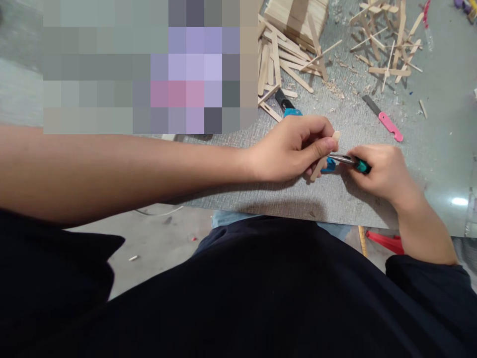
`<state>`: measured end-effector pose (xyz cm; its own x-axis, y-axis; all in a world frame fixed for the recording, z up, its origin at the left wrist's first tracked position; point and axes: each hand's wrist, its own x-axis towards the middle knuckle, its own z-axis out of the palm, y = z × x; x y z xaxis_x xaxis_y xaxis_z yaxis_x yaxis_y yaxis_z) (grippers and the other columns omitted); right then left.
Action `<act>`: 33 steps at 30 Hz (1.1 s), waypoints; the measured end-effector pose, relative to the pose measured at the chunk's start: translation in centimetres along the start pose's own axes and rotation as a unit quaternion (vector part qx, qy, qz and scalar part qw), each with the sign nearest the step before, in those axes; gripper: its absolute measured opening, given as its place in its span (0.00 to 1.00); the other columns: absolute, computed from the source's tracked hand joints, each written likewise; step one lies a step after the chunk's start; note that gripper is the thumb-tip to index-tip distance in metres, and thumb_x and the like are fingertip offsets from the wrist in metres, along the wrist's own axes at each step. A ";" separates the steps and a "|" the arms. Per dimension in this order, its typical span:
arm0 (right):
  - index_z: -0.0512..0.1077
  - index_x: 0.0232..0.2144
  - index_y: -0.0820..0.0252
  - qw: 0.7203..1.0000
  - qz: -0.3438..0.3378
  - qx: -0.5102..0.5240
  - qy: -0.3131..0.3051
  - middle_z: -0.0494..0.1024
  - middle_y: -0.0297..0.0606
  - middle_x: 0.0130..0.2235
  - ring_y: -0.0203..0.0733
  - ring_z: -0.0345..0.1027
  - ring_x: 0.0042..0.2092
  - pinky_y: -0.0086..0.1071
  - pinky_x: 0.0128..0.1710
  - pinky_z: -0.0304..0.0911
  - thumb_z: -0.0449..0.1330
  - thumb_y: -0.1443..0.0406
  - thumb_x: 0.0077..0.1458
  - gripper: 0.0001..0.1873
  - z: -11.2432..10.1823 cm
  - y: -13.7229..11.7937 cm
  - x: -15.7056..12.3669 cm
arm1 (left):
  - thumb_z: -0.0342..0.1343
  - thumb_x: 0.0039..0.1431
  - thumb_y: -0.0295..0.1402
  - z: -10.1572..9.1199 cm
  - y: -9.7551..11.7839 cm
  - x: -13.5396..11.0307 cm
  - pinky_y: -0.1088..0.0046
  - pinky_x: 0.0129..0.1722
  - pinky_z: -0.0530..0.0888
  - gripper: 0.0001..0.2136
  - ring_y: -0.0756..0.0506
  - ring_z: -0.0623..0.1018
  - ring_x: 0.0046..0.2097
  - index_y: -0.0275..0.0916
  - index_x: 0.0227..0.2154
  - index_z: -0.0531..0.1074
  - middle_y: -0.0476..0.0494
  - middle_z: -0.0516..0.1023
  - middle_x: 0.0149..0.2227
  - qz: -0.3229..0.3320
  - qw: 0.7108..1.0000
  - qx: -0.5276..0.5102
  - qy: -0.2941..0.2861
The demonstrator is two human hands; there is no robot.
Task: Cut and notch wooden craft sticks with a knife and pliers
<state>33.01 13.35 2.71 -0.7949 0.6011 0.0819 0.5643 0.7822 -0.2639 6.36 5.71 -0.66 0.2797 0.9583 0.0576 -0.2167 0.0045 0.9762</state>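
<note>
Near the table's front edge, my left hand (303,149) pinches a pale wooden craft stick (318,169), which slants between thumb and fingers with both ends showing. My right hand (383,169) is wrapped round the green and black handles of needle-nose pliers (345,158). The pliers' metal jaws point left and reach the stick beside my left thumb; whether they grip it is hidden. Just behind and below my left hand shows a blue and black tool (292,112), partly covered, its kind unclear.
Loose craft sticks (290,64) and a bundled stack (298,20) lie at the back. Joined sticks (389,44) stand at back right. A pink-handled folding blade (389,126) lies beyond my right hand. Wood shavings are scattered about. The back left is blurred out.
</note>
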 end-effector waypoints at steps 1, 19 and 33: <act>0.82 0.35 0.53 1.000 -0.001 0.001 0.000 0.85 0.37 0.31 0.46 0.75 0.31 0.41 0.32 0.54 0.67 0.58 0.63 0.07 0.0 0.0 0.0 | 0.67 0.79 0.43 0.0 0.0 0.0 0.73 0.23 0.76 0.14 0.48 0.82 0.22 0.45 0.38 0.72 0.54 0.79 0.22 -0.009 1.000 -0.003 0.000; 0.82 0.39 0.53 0.998 -0.014 -0.040 0.055 0.88 0.39 0.36 0.48 0.82 0.36 0.42 0.38 0.65 0.63 0.55 0.74 0.14 0.0 0.9 0.8 | 0.59 0.84 0.42 0.0 -0.5 0.5 0.77 0.18 0.70 0.12 0.48 0.83 0.20 0.47 0.43 0.64 0.57 0.84 0.23 0.010 0.998 -0.053 0.039; 0.87 0.46 0.55 0.999 -0.010 0.015 -0.028 0.91 0.42 0.40 0.52 0.85 0.39 0.44 0.41 0.70 0.62 0.56 0.72 0.15 -1.0 -0.1 0.5 | 0.60 0.82 0.40 0.1 0.0 0.1 0.72 0.23 0.81 0.11 0.45 0.88 0.26 0.47 0.44 0.63 0.54 0.86 0.28 -0.029 0.998 -0.056 -0.016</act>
<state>32.77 13.68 3.74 -0.8175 0.5749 0.0334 0.5424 0.7882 -0.2909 6.45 5.80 -0.67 0.3242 0.9459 0.0108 -0.3018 0.0927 0.9489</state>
